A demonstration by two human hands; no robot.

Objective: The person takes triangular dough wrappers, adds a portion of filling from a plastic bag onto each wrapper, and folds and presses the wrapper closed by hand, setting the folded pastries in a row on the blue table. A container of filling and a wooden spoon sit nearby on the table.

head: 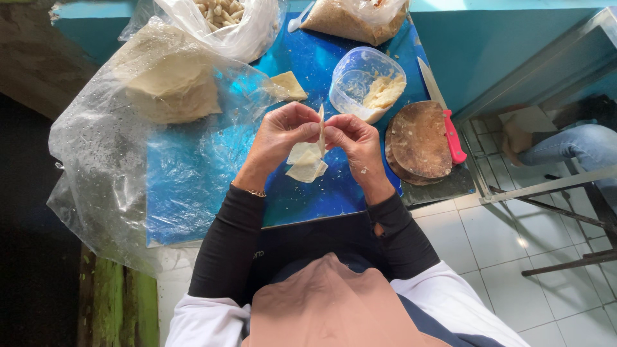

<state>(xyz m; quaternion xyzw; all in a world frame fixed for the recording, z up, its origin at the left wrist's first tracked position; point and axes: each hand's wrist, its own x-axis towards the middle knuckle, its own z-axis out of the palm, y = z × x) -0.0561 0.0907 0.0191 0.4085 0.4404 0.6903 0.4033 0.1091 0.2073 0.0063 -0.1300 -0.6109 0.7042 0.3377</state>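
My left hand point(281, 135) and my right hand point(355, 141) meet above a blue table point(193, 173), both pinching a thin pale dough wrapper point(307, 157) between the fingertips. The wrapper hangs down between the hands, with its top edge held upright. A loose wrapper point(288, 85) lies on the table just beyond my left hand. A clear plastic tub point(360, 80) with pale filling point(384, 93) stands beyond my right hand.
A stack of wrappers point(170, 87) sits in a large clear plastic bag at the left. Two more bags, one of rolled pieces point(222, 16) and one of crumbs point(350, 19), lie at the back. A round wooden board point(419, 140) and a red-handled knife point(450, 132) are at the right. Another person's leg point(572, 144) is at the far right.
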